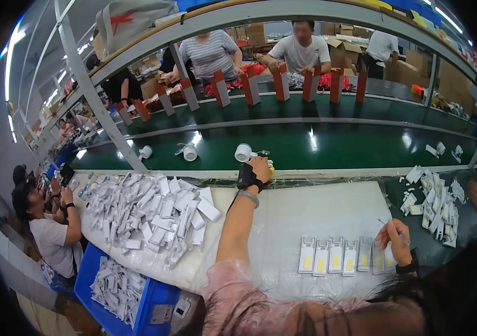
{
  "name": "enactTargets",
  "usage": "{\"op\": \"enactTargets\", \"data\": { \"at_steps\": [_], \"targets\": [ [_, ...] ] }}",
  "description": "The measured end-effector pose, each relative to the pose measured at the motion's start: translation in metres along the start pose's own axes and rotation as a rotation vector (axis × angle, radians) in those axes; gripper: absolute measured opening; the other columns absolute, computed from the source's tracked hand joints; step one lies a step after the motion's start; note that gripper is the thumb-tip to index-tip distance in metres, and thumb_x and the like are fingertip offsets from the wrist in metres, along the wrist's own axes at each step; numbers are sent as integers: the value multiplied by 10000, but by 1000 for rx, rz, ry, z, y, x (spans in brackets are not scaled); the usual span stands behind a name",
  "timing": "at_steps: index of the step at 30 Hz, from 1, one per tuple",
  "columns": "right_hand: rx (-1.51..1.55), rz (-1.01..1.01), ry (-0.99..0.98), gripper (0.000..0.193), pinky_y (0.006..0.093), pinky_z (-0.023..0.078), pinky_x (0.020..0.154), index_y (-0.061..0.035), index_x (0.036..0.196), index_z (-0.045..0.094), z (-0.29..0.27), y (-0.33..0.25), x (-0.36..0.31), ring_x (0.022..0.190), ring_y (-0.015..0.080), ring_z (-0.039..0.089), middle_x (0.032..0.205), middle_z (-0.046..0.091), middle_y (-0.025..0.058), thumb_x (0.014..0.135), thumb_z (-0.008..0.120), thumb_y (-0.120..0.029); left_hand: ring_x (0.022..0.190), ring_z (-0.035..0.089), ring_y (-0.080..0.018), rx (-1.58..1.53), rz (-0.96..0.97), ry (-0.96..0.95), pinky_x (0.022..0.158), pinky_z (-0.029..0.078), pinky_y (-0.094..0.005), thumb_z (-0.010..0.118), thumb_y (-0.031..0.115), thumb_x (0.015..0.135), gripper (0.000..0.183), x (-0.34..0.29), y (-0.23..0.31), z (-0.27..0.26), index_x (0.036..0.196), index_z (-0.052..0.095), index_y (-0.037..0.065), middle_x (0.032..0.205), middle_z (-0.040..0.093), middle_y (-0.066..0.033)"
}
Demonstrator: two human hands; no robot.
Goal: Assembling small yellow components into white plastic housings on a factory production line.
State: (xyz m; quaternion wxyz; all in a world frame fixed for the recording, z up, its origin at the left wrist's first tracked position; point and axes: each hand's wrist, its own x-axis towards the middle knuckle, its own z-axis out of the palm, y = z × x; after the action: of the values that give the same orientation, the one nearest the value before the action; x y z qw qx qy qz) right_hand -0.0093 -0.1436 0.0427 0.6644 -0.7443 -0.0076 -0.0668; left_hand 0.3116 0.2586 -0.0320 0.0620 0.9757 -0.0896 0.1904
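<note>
Right hand [395, 239] at right end of the white panels [335, 261] row

**A:** Standing by this bench [288, 213], need the map. Noon's straight ahead of the worker.

**B:** Belt [328, 148] runs across 12, left hand [261, 169] at its near edge. Three units [243, 152] sit on it around 11. Cartons [281, 84] line the far strip, people [302, 56] behind.

**A:** Sides?

**B:** Casing heap [154, 207] at 10, bin [154, 294] of parts [118, 288] below it toward 9. Panel row [335, 256] at 1, right hand [396, 241] at its right end. Another heap [437, 210] at 2.
</note>
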Motion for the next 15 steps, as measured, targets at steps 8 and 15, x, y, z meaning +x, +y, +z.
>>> {"op": "enactTargets", "data": {
  "at_steps": [8, 15],
  "targets": [
    [-71, 38, 8, 322, 229, 451, 427, -9, 784, 549, 14, 9, 3, 447, 124, 562, 651, 635, 101, 987, 497, -253, 950, 604, -309, -165, 104, 36, 829, 479, -426, 595, 207, 827, 242, 8, -21, -18, 1013, 685, 80, 993, 634, -128],
    [-119, 74, 81, 312, 218, 417, 412, -38, 761, 519, 13, 17, 3, 416, 104, 519, 619, 618, 84, 988, 505, -252, 948, 584, -370, -158, -327, 578, 847, 469, -451, 623, 104, 791, 268, 31, -151, -39, 1044, 616, 15, 1010, 602, -201]
  ]
}}
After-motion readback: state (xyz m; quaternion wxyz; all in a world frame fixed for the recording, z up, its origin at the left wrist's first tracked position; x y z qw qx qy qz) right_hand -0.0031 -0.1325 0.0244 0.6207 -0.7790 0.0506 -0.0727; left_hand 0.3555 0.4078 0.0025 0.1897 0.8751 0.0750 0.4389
